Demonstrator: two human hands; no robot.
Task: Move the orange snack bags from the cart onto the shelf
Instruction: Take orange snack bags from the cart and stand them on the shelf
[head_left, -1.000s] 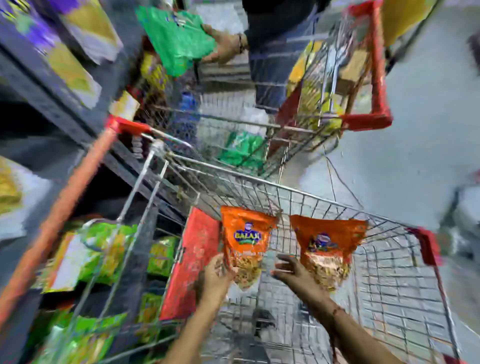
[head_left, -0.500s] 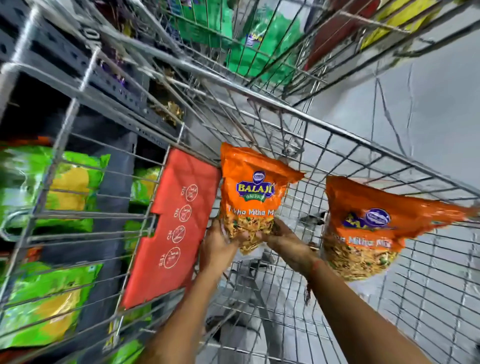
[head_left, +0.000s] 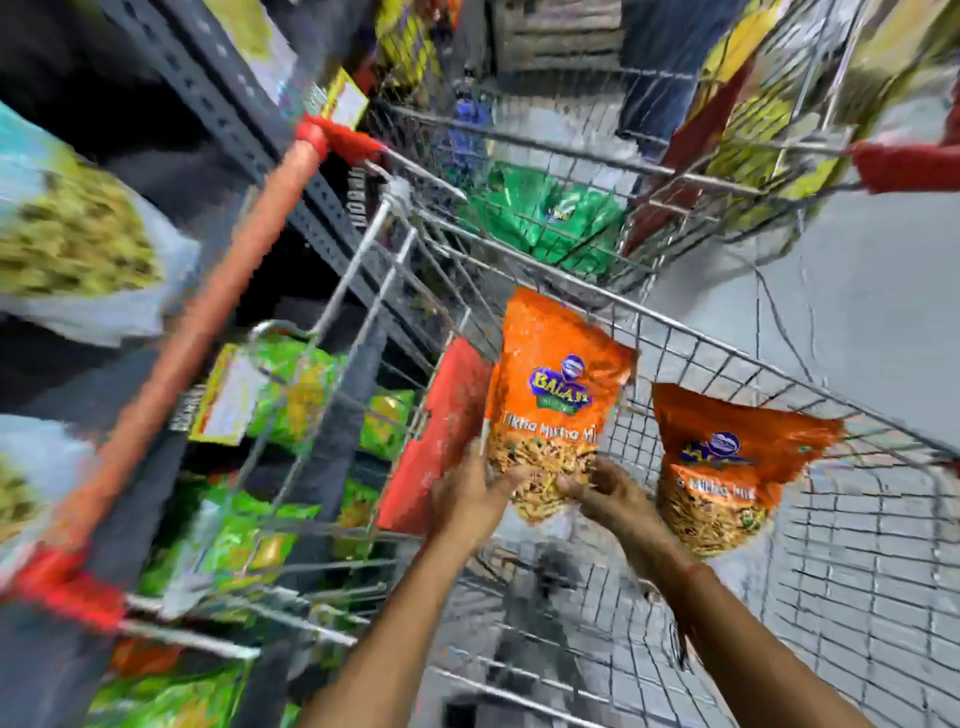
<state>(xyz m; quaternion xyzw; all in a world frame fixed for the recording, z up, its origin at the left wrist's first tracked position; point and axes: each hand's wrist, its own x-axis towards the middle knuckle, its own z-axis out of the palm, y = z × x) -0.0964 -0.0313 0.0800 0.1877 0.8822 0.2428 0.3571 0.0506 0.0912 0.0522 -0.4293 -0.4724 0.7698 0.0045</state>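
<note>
Item: orange snack bag (head_left: 558, 384), upright inside cart (head_left: 727, 353); second bag (head_left: 727, 467) just right. My left hand (head_left: 470, 499) and right hand (head_left: 605, 491) pinch its lower edge. Step: pickup. Next: lift out, swing left to shelf (head_left: 311, 218).

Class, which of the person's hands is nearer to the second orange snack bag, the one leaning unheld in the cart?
Right. The right hand is just left of that bag; the left hand is farther left.
</note>
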